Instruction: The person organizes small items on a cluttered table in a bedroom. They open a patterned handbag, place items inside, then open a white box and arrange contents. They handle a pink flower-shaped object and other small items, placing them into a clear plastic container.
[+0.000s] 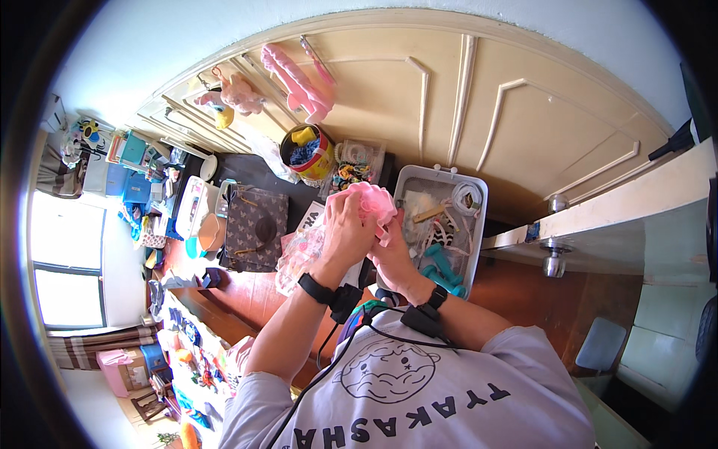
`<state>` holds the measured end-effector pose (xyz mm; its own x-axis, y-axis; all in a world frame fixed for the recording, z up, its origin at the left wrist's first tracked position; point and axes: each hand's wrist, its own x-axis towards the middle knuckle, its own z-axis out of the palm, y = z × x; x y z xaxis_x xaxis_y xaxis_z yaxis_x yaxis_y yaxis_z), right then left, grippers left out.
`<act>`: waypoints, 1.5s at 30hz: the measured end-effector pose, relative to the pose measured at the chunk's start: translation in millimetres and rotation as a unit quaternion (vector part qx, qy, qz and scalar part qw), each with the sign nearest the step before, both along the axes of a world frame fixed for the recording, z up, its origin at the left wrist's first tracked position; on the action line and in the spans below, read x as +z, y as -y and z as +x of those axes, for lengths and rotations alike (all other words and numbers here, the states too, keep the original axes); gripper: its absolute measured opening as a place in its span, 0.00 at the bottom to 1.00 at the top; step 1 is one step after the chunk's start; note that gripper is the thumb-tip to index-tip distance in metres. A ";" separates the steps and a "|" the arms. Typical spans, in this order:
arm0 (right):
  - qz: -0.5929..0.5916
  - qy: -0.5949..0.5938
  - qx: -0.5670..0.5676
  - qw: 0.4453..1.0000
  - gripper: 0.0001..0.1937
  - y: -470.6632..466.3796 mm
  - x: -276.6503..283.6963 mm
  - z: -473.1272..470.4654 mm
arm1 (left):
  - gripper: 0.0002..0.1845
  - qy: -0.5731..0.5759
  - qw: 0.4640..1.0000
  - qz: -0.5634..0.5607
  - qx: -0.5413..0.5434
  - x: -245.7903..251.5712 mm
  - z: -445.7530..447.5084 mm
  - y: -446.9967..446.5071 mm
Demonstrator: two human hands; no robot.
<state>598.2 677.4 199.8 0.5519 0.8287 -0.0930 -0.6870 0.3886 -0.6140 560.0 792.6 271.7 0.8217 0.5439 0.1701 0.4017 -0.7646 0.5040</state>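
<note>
Both my hands are on a pink item with a ruffled rim [374, 203], possibly a scrunchie or a small scalloped holder. My left hand [349, 233] curls its fingers over the left side. From the right, my right hand [394, 253] grips the lower edge, its thumb pointing up along it. Just left of my left wrist lies a clear plastic bag with pink contents [300, 252]. Under it shows a white sheet with dark lettering [312, 216]. My fingers hide part of the pink item.
A white mesh basket [480, 224] holds teal dumbbells [442, 269] and a coiled white cable [466, 197]. Behind my hands are a clear box of hair ties [354, 168] and a red-and-yellow tub [314, 160]. A grey butterfly-patterned bag [263, 224] lies left. At right stands a door edge [617, 202] with knobs.
</note>
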 end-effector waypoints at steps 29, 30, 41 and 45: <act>-0.094 -0.095 0.039 0.990 0.20 -58.7 -25.5 104.4 | 0.10 -0.037 0.968 -0.037 -0.244 -66.3 97.4 -99.2; -0.086 -0.087 0.034 0.992 0.20 -64.0 -31.1 106.1 | 0.10 -0.013 0.970 -0.079 -0.231 -74.5 101.7 -110.4; -0.176 -0.024 -0.060 0.982 0.26 -105.3 -70.2 134.4 | 0.13 -0.015 0.954 -0.247 -0.169 -88.4 123.0 -201.0; -0.180 -0.053 -0.062 0.980 0.26 -106.8 -71.0 137.8 | 0.16 0.013 0.951 -0.272 -0.149 -84.1 128.0 -217.7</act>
<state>735.9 784.2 128.8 0.6180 0.6590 -0.4287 -0.7151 0.2446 -0.6549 687.9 1010.4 187.7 0.9525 0.3011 -0.0467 0.1899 -0.4666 0.8638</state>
